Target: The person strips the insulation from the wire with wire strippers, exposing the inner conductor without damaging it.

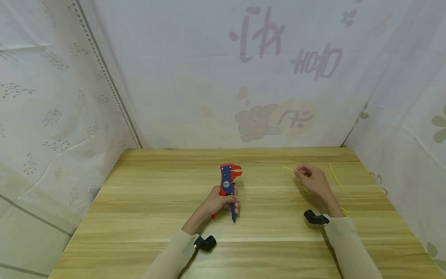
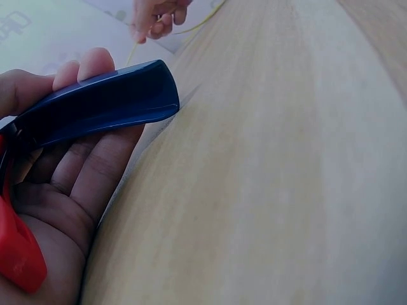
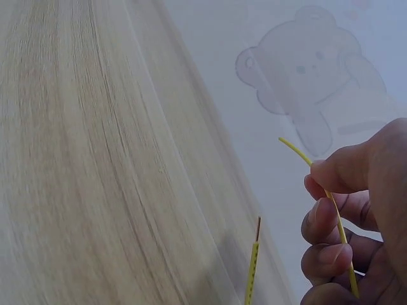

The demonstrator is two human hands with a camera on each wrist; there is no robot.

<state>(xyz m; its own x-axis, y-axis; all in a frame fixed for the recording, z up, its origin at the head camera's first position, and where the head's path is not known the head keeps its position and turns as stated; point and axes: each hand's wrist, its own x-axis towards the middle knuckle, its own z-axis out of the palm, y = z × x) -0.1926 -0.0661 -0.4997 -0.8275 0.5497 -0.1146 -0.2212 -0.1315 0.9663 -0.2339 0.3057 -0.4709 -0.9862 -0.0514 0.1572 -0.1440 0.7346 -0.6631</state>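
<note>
My left hand grips a wire stripper by its handles. The tool has a dark blue body and red jaws that point to the right at the top, with a gap between them. In the left wrist view, fingers wrap behind the blue handle, and a red handle lies against the palm. Off to the right, my right hand pinches a thin yellow wire between thumb and index finger. One end of that wire sticks out past the fingertips, while its other end runs down along the curled fingers.
Another yellow wire lies on the wooden table right of my right hand. A further yellow wire lies partly hidden beneath the right forearm. In the right wrist view, one yellow wire shows a bare copper end. Printed cloth hangs behind the table.
</note>
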